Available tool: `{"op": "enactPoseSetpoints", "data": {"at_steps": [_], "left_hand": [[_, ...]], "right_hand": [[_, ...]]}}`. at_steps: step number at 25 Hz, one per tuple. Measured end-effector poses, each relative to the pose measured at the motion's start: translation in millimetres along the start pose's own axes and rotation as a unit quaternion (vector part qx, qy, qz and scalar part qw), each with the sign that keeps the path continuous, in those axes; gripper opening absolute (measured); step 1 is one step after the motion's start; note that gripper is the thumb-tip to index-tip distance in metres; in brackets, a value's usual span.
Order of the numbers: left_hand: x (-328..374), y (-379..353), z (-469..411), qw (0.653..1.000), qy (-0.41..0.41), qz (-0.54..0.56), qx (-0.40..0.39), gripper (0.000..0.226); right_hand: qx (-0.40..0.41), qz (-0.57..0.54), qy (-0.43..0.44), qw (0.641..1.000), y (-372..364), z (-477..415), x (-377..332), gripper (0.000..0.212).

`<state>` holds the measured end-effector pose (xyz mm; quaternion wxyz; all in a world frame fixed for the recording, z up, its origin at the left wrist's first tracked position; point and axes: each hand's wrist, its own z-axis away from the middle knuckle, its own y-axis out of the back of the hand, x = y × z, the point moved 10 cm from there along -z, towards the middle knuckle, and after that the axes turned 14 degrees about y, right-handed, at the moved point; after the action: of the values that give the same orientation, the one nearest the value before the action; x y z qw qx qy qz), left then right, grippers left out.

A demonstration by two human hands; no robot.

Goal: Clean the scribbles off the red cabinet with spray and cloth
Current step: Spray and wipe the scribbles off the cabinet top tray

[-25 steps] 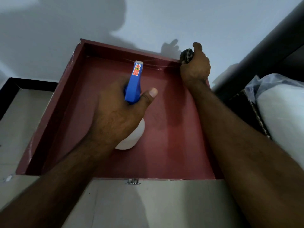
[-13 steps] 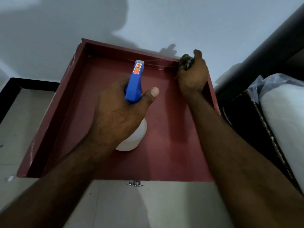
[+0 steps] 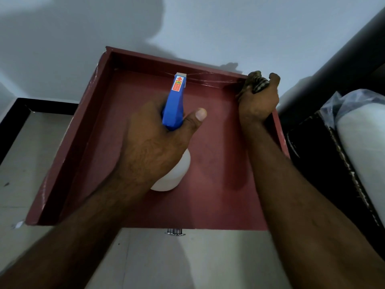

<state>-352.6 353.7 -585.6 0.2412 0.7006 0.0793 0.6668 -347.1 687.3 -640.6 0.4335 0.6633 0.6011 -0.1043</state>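
Observation:
The red cabinet (image 3: 104, 155) fills the middle of the view, its flat top ringed by raised edges. Faint pale scribble lines (image 3: 208, 77) run along the inside of its far edge. My left hand (image 3: 152, 147) grips a spray bottle (image 3: 174, 101) with a blue head and white body, the nozzle aimed at the far edge. My right hand (image 3: 258, 101) is closed around a bunched dark patterned cloth (image 3: 257, 83) and presses it into the far right corner of the cabinet top.
A pale wall (image 3: 208, 28) rises behind the cabinet. A dark frame (image 3: 333, 67) and a plastic-wrapped white bundle (image 3: 364, 142) on a dark box stand at the right. Tiled floor (image 3: 20, 163) with a black skirting lies left. A metal knob (image 3: 175, 231) sticks out below the cabinet's front edge.
My right hand with the cloth has slid down off the far right corner rim, into the inside corner. My left hand and the spray bottle have barely moved.

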Motion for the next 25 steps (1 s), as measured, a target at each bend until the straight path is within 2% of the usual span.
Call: {"op": "enactPoseSetpoints", "data": {"at_steps": [2, 4, 7, 12, 14, 20, 23, 25], "left_hand": [[0.5, 1.6, 1.7, 1.000, -0.011, 0.007, 0.008, 0.060], [0.2, 3.6, 0.9, 1.000, -0.010, 0.012, 0.011, 0.057], [-1.4, 4.3, 0.5, 1.000, 0.004, 0.011, 0.004, 0.057], [0.5, 6.6, 7.4, 1.000, -0.007, 0.022, 0.019, 0.053], [-0.4, 6.3, 6.6, 1.000, -0.003, 0.023, 0.014, 0.052], [-7.0, 9.8, 3.9, 0.999, 0.023, 0.034, 0.008, 0.050], [-8.9, 15.5, 5.1, 0.998, 0.033, 0.043, 0.015, 0.049], [-10.5, 21.4, 4.3, 0.998, 0.031, 0.045, 0.019, 0.044]], "right_hand": [[0.032, -0.013, 0.004, 0.999, 0.9, 4.1, -13.0, 0.041], [-0.001, -0.032, 0.018, 0.999, -15.8, 12.4, -31.1, 0.041], [-0.070, -0.039, 0.040, 0.996, -29.3, 19.8, -35.9, 0.052], [0.009, 0.014, 0.002, 1.000, 5.1, 7.9, -2.5, 0.046], [-0.005, 0.030, 0.013, 0.999, -3.0, 14.6, -11.2, 0.045], [-0.098, -0.033, 0.075, 0.992, -30.6, 24.6, -26.9, 0.051], [-0.023, -0.002, 0.030, 0.999, -11.4, 22.9, -11.0, 0.053], [-0.007, 0.014, 0.003, 1.000, -12.3, 25.0, -9.8, 0.058]]}}
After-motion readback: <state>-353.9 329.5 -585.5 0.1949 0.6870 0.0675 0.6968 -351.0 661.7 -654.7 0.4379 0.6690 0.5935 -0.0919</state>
